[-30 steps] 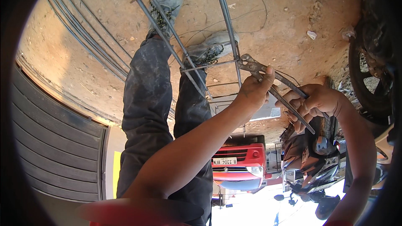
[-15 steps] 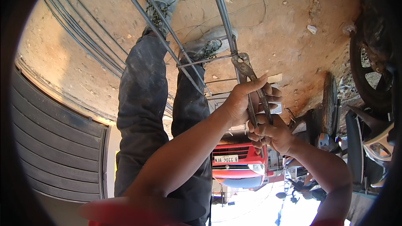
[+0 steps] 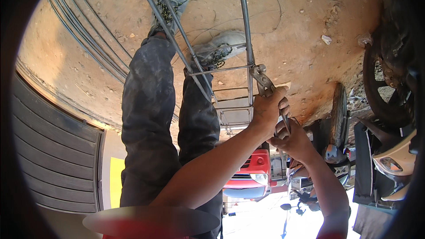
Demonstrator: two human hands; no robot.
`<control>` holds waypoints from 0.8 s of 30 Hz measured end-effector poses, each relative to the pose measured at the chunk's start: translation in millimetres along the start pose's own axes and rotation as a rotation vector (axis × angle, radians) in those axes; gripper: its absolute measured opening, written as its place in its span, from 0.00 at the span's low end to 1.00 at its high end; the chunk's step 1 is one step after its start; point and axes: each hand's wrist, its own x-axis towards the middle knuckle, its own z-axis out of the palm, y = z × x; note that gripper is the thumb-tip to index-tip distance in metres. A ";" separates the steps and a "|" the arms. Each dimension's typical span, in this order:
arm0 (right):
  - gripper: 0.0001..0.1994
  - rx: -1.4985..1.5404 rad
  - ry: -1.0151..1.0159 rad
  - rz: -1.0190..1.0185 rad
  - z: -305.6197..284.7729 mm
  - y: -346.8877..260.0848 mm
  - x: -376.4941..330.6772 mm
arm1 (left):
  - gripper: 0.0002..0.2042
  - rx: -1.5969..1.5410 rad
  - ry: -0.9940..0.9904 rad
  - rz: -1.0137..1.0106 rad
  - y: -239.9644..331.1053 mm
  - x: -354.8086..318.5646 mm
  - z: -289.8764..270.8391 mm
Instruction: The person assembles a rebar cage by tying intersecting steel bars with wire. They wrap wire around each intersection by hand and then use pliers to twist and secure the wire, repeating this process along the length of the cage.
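A pair of worn steel pincers point(image 3: 262, 79) has its jaws at a corner of a rebar cage point(image 3: 246, 22), where a thin crosswise stirrup meets the right-hand bar. Any tie wire there is too small to make out. My left hand point(image 3: 269, 108) is wrapped round the pincers' handles just below the pivot, with its thumb toward the jaws. Lower down, my right hand point(image 3: 292, 140) grips the ends of the handles with curled fingers. The two hands are close together, and the handles show only partly between them.
My shoes point(image 3: 221, 46) stand on bare dirt beside and under the cage bars. Long loose bars point(image 3: 84, 31) lie at the left, near a dark slatted panel point(image 3: 57, 150). Motorcycles point(image 3: 389, 150) stand at the right. A red car point(image 3: 256, 163) is beyond my arms.
My left hand has slid closer to the pincers' head and its fingers have closed more. The pincers have turned at the cage corner, and my right hand has moved slightly with the handles.
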 end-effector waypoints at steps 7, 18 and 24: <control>0.25 -0.931 0.990 -0.444 -39.4 14.9 14.2 | 0.11 -0.442 0.328 0.194 -18.7 30.3 68.0; 0.14 -1.094 0.858 -0.659 -50.6 10.6 20.0 | 0.11 -0.169 -0.179 0.099 -8.0 21.8 23.5; 0.17 -0.925 0.863 -0.629 -73.4 0.1 41.3 | 0.08 -0.278 -0.287 0.084 -6.9 36.1 21.0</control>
